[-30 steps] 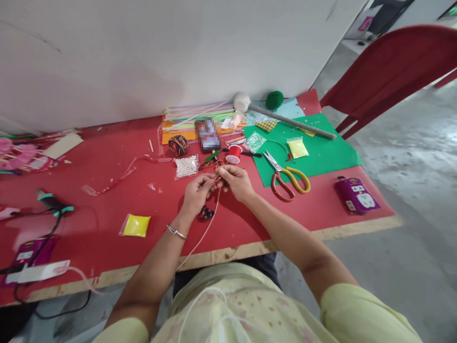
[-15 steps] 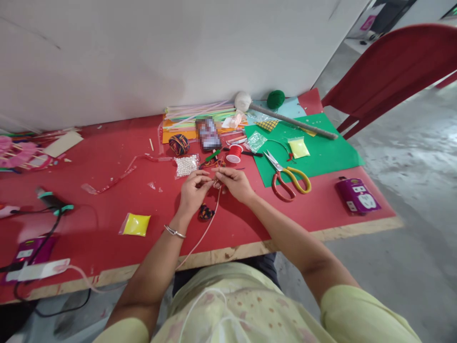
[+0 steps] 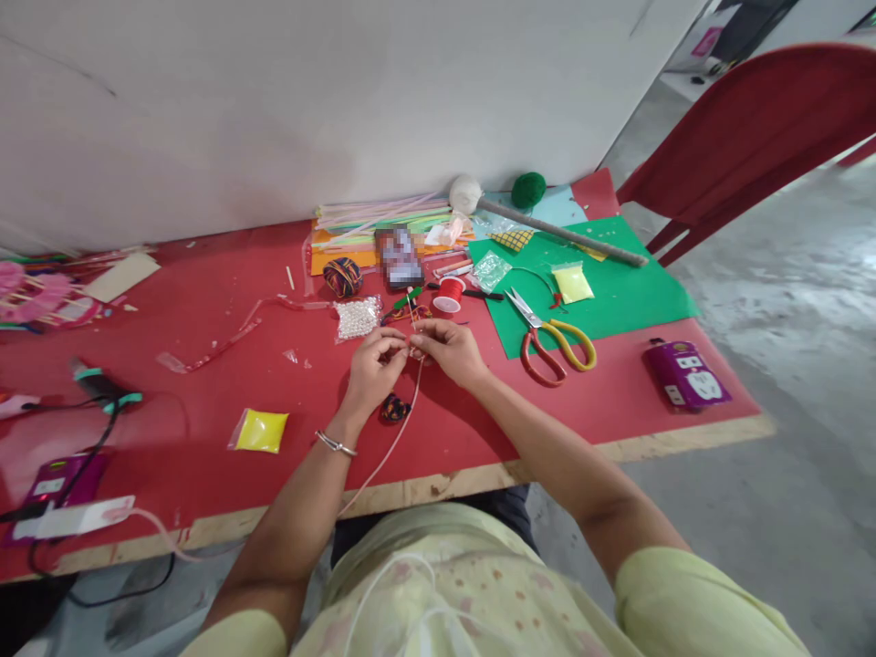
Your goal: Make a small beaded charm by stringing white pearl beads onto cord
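Note:
My left hand (image 3: pixel 375 363) and my right hand (image 3: pixel 448 351) meet fingertip to fingertip just above the red table. Both are closed in a pinch, and the small thing between them is mostly hidden by the fingers. A thin pale strand (image 3: pixel 411 308) sticks up beyond the fingertips. A pale pink cord (image 3: pixel 391 440) runs from the table's front edge up to the hands; whether they hold it or it passes beneath, I cannot tell. Near my left wrist lies a dark multicoloured yarn bundle (image 3: pixel 395 408). Past the fingers are a red thread spool (image 3: pixel 449 294) and a bag of white beads (image 3: pixel 357 318).
Scissors (image 3: pixel 540 333) with red and yellow handles lie partly on a green sheet (image 3: pixel 630 283). A multicoloured yarn ball (image 3: pixel 343 276) and a phone (image 3: pixel 400 257) are farther back. Left is a yellow packet (image 3: pixel 260 430); right, a purple socket box (image 3: pixel 686 375).
The fingers of both hands have shifted slightly against each other. The thin pale strand now stands more upright and clearer above the fingertips. The things on the table have not moved.

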Demonstrator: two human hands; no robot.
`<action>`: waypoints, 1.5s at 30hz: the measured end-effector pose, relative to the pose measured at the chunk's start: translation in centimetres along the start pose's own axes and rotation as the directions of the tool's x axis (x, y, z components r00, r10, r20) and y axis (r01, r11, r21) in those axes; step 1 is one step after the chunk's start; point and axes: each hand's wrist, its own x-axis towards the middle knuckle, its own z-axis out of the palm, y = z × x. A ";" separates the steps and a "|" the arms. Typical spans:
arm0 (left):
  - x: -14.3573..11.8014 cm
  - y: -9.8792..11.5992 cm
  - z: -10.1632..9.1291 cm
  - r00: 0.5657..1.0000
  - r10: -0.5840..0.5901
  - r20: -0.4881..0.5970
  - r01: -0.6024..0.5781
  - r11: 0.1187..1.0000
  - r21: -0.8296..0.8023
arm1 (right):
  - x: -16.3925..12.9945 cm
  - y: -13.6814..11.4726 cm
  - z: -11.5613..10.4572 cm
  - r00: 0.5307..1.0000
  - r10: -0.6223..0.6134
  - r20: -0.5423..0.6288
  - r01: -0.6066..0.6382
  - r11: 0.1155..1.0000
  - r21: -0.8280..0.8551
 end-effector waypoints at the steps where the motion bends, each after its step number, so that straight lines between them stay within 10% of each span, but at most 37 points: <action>1: 0.0 -0.1 0.0 1.000 0.005 0.006 -0.005 1.000 0.004 | -0.1 -0.2 0.0 1.000 -0.013 -0.018 0.012 0.999 -0.038; 16: 0.7 -0.2 -2.9 0.993 -0.010 -0.116 0.020 0.996 0.084 | 0.0 -0.7 -0.9 0.996 -0.063 -0.068 0.054 0.990 -0.127; 20: -0.8 1.2 -5.0 0.988 -0.004 0.151 -0.017 0.990 0.140 | -0.5 -1.4 -0.9 0.993 -0.118 0.004 0.116 0.964 -0.238; 25: -3.3 2.7 -4.9 0.845 -0.013 0.535 -0.091 0.981 0.168 | -0.6 -1.6 -0.8 0.994 -0.107 0.019 0.108 0.991 -0.077; 30: -2.8 1.2 -4.3 0.944 -0.173 0.282 0.222 0.963 -0.153 | -0.6 -2.1 -1.0 0.996 -0.060 0.061 0.059 0.998 0.034; 33: -1.6 0.1 -4.3 0.926 -0.362 0.108 0.351 0.718 -0.600 | -0.8 -2.1 -1.0 0.990 -0.065 0.122 0.067 0.998 -0.010; 37: -0.7 -0.8 -4.0 0.878 -0.471 0.088 0.340 0.482 -0.807 | -1.0 -1.5 -0.8 0.968 -0.051 0.247 0.089 0.985 -0.144; 45: -0.7 -1.6 -3.2 0.874 -0.485 -0.035 0.282 0.563 -0.777 | -1.0 -0.7 -0.6 0.953 -0.067 0.296 0.171 0.924 -0.341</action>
